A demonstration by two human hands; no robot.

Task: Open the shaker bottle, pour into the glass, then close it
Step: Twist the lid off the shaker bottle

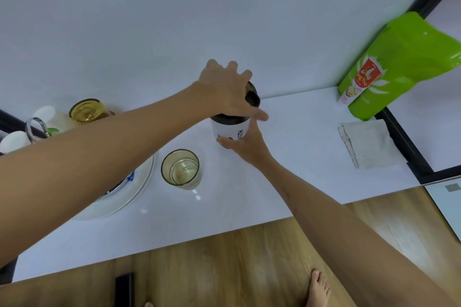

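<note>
A white shaker bottle [228, 129] with a black lid [252, 97] stands upright on the white counter [287, 182], near the back wall. My left hand [224, 90] reaches over from the left and grips the black lid from above. My right hand [243, 143] wraps around the lower white body of the bottle from the front right. A clear glass [180, 167] with a yellowish rim stands on the counter to the front left of the bottle, upright, with a little pale liquid at its bottom.
A white plate [129, 189] lies left of the glass, partly under my left arm. An amber glass [87, 110] and a tap [35, 127] are at the far left. A folded cloth [369, 143] and a green pouch [399, 65] sit at the right. Wooden floor lies below the counter edge.
</note>
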